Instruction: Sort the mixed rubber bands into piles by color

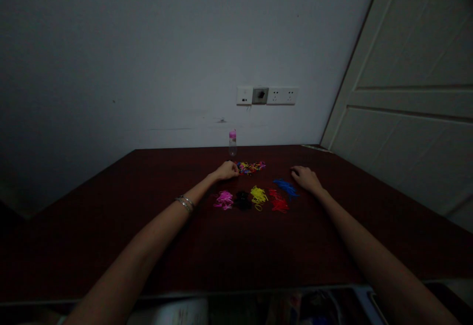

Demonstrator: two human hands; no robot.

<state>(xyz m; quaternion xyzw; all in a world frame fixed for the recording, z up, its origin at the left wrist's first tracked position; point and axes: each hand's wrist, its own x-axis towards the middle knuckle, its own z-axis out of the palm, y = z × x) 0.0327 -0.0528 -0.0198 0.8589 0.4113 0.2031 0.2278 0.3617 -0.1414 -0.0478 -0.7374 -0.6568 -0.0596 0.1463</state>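
Small rubber bands lie on the dark reddish table (148,202) in piles sorted by colour. From left to right come a pink pile (223,200), a black pile (243,200), a yellow pile (259,195) and a red pile (279,201), with a blue pile (286,187) farther back. Behind them is a mixed-colour pile (251,168). My left hand (226,170), bracelets at its wrist, touches this pile's left edge with fingers drawn together; whatever they pinch is too small to make out. My right hand (305,177) rests on the table beyond the blue pile, fingers loosely extended, holding nothing visible.
A clear bottle with a pink cap (232,144) stands behind the mixed pile, near the wall. Sockets and switches (267,95) are set in the wall. A pale panelled door (414,93) borders the right side. Below the table's front edge is an open drawer or shelf with items (185,312).
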